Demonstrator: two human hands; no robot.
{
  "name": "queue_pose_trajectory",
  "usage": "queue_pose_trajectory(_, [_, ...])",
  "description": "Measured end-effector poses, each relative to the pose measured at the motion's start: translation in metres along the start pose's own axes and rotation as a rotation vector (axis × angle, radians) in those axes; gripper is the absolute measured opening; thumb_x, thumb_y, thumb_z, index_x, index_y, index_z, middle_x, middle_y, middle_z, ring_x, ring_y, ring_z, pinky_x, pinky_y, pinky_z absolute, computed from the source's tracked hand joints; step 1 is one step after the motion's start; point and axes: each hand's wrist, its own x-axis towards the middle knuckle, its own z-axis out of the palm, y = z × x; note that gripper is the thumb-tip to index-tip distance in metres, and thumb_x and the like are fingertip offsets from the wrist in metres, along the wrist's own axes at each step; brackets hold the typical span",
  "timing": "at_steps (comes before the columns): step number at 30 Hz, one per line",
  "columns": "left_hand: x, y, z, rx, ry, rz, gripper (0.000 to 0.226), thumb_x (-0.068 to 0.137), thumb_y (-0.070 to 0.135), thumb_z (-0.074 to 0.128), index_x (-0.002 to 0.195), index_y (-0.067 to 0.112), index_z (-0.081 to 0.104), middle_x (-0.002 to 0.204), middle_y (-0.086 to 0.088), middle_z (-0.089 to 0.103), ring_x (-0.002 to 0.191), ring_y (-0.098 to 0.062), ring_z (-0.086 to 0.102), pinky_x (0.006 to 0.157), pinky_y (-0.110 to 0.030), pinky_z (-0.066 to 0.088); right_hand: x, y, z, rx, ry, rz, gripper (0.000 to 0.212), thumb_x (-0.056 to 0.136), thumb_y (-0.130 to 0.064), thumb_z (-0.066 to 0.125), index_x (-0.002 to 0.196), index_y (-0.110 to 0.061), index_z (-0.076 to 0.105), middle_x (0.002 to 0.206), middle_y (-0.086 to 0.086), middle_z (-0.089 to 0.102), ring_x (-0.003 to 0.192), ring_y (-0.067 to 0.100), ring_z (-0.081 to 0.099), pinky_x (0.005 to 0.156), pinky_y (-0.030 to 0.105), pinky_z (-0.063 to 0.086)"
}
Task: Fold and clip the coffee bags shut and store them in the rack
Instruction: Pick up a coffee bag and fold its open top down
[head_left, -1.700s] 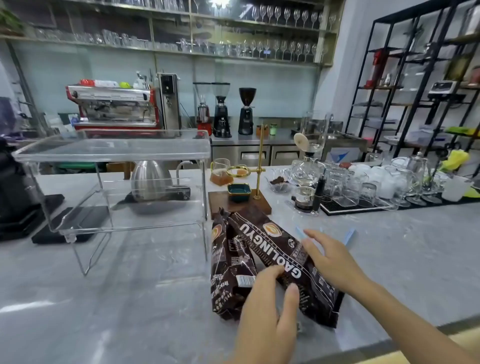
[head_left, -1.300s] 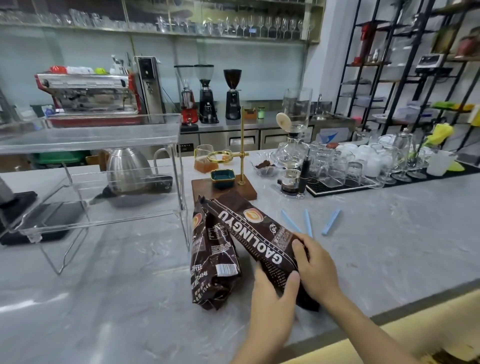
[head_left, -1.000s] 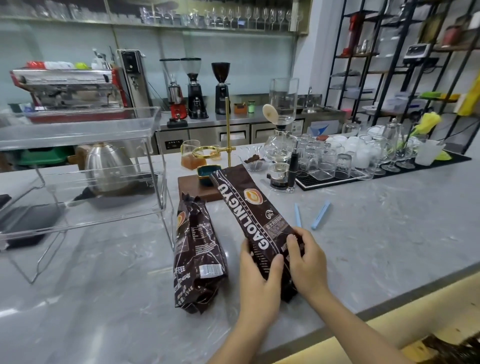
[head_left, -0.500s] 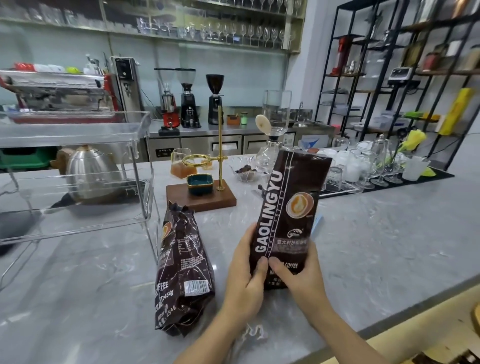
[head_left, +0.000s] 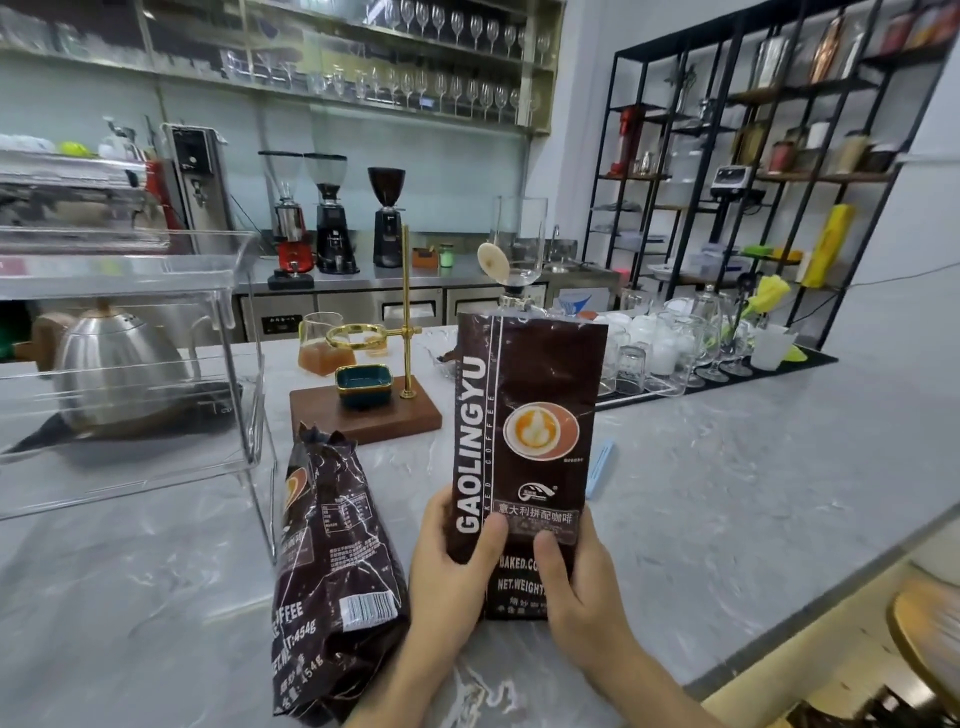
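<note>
A single wide-angle camera sits on the person's head, looking forward and slightly down from close above the grey surface, taking in the back bar and the shelving beyond.

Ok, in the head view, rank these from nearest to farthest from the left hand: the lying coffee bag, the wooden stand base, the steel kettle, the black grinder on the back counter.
From the left hand:
1. Lying coffee bag, just to its left on the counter.
2. Wooden stand base, beyond the bag, mid-counter.
3. Steel kettle, far left, behind the clear rack.
4. Black grinder, on the back counter against the wall.
</note>
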Motion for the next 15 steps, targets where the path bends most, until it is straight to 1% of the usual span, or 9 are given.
queue_pose_trajectory(2, [-0.0038,0.0017,-0.0008,-0.010,-0.005,0.007,0.063,0.063,0.062,0.071,0.117,0.030,0.063,0.107,0.012,0.077,0.098,-0.002,0.073,0.086,-0.026,0.057,-0.0001,0.0008,-0.0001,0.017,-0.025,-0.014,0.045,0.091,-0.041,0.044,0.132,-0.023,0.048,0.119,-0.021,0.067,0.110,0.003,0.064,0.090,0.016,0.049])
queue_pose_trajectory(5, [-0.0084,0.0034,-0.0023,-0.031,-0.007,0.008,0.063,0.059,0.061,0.075,0.114,0.032,0.062,0.105,0.014,0.077,0.095,-0.001,0.073,0.077,-0.018,0.055,-0.0006,-0.0005,0.0005,0.070,-0.060,0.013,0.050,0.092,-0.044,0.043,0.136,-0.021,0.044,0.122,-0.021,0.066,0.114,0.004,0.063,0.092,0.016,0.048])
queue_pose_trajectory(7, [-0.0090,0.0048,-0.0038,-0.040,-0.011,0.021,0.065,0.057,0.060,0.076,0.113,0.032,0.062,0.105,0.013,0.077,0.094,-0.001,0.073,0.077,-0.020,0.055,-0.0010,-0.0051,0.0004,0.112,-0.070,0.040,0.058,0.090,-0.058,0.047,0.136,-0.023,0.045,0.124,-0.017,0.066,0.116,0.006,0.062,0.093,0.018,0.049])
queue_pose_trajectory(9, [-0.0088,0.0044,-0.0038,-0.039,-0.014,0.024,0.066,0.056,0.058,0.078,0.114,0.031,0.061,0.104,0.013,0.077,0.093,-0.002,0.073,0.079,-0.022,0.056,0.0016,-0.0067,-0.0009,0.157,-0.091,0.122,0.068,0.081,-0.070,0.052,0.133,-0.026,0.049,0.124,-0.012,0.068,0.116,0.009,0.063,0.095,0.023,0.051])
queue_pose_trajectory(10, [-0.0090,0.0042,-0.0036,-0.042,-0.014,0.026,0.067,0.056,0.057,0.078,0.114,0.030,0.061,0.104,0.013,0.077,0.093,-0.002,0.073,0.078,-0.020,0.056,0.0029,-0.0060,-0.0019,0.184,-0.102,0.176,0.072,0.076,-0.073,0.056,0.130,-0.025,0.053,0.123,-0.008,0.069,0.115,0.012,0.064,0.095,0.027,0.052])
queue_pose_trajectory(13, [-0.0085,0.0042,-0.0034,-0.055,-0.011,0.032,0.066,0.055,0.053,0.080,0.113,0.028,0.061,0.102,0.014,0.077,0.091,-0.002,0.073,0.075,-0.012,0.054,0.0070,-0.0025,-0.0067,0.211,-0.138,0.267,0.076,0.066,-0.070,0.070,0.119,-0.017,0.064,0.114,0.003,0.074,0.109,0.020,0.068,0.095,0.036,0.054])
queue_pose_trajectory(15, [-0.0080,0.0040,-0.0024,-0.059,-0.018,0.023,0.065,0.054,0.052,0.080,0.112,0.028,0.062,0.102,0.015,0.077,0.090,-0.001,0.073,0.075,-0.012,0.054,0.0080,-0.0017,-0.0085,0.206,-0.142,0.269,0.067,0.066,-0.059,0.077,0.115,-0.013,0.066,0.110,0.007,0.075,0.106,0.022,0.070,0.094,0.040,0.055])
